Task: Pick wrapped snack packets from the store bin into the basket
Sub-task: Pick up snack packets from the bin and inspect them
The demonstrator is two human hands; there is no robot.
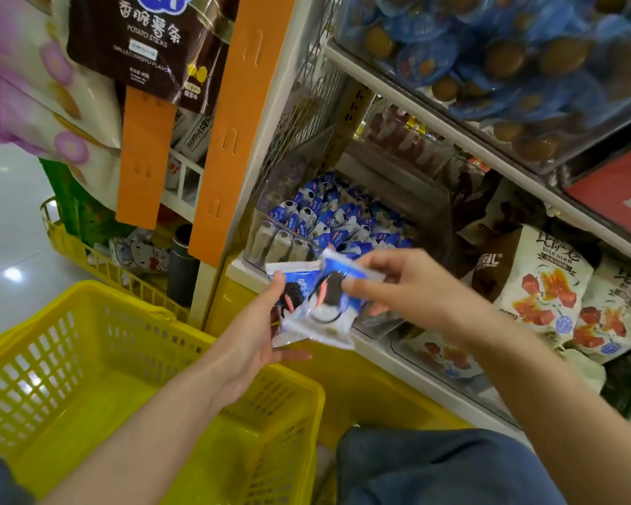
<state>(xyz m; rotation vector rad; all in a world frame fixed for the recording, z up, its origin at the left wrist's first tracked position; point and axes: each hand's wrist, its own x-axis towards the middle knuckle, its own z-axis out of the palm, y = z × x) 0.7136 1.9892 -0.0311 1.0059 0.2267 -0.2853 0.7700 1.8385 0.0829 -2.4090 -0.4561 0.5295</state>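
I am holding a small stack of snack packets [328,304] in my left hand [255,340], between the bin [261,227] and the basket [88,286], while my right hand [397,286] is pinching the top one in place, probably so they all drop together.

Your left hand [255,333] hiding most fingers behind lower packet [286,286]; only thumb and one fingertip showing. Upper packet [328,304] covering most of lower packet's print, so you are reading nothing there. Your right hand [397,286] smearing with motion blur, fingertips indistinct on upper packet. Basket [88,359] running off left and bottom edges. Bin [281,246] packets looking too small for reading labels. Blue tubs [489,49] on upper shelf blurring, running off top and right edges. Potato-sticks bag [150,41] getting cut by top edge.
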